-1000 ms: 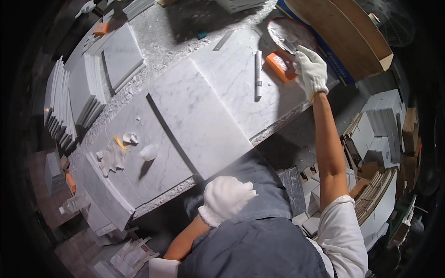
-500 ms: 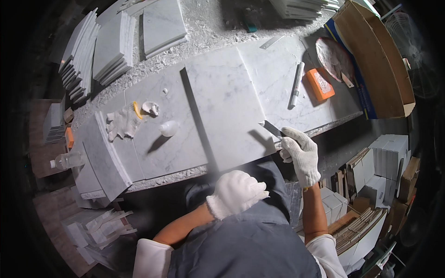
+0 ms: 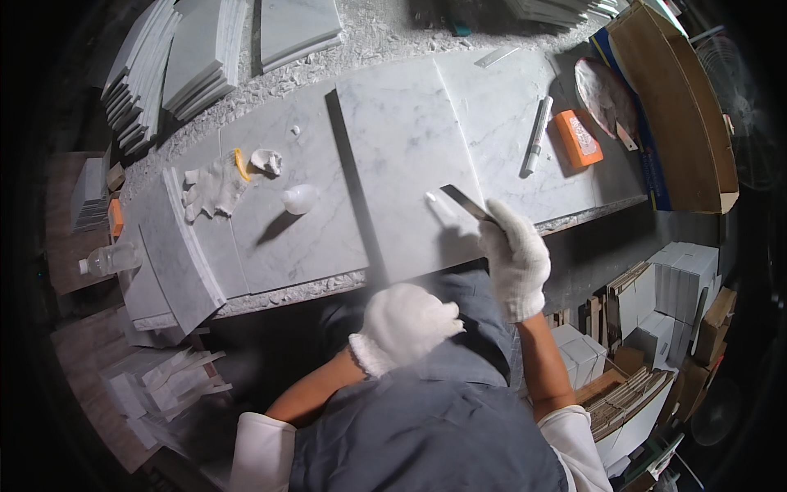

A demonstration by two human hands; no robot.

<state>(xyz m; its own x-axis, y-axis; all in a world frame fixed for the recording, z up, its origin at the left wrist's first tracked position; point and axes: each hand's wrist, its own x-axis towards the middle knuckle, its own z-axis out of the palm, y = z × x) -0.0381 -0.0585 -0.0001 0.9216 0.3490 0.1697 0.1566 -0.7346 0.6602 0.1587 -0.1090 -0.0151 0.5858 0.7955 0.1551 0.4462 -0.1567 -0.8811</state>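
A white-gloved right hand (image 3: pixel 516 258), my right hand, grips a thin flat scraper blade (image 3: pixel 464 202) over the near right part of a grey-white marble slab (image 3: pixel 402 139). Beside the blade's tip shows a small white dab (image 3: pixel 432 198). I cannot tell whether it touches the blade. The slab lies on top of other marble pieces on the bench. Near the slab's front edge, in front of my body, my gloved left hand (image 3: pixel 410 324) is closed with its fingers curled. Whatever it may hold is hidden.
On the bench lie a crumpled glove (image 3: pixel 215 190), a white rounded lump (image 3: pixel 300 199), a white marker (image 3: pixel 538 135), an orange box (image 3: pixel 579 139) and a white-smeared round palette (image 3: pixel 602 97). Marble tiles (image 3: pixel 205 49) stand stacked behind. A cardboard box (image 3: pixel 672 107) stands at right, a plastic bottle (image 3: pixel 113 259) at left.
My right hand has moved up and left, bringing the scraper blade from the slab's right edge in over its surface. The left hand stays closed. The whole view has shifted slightly.
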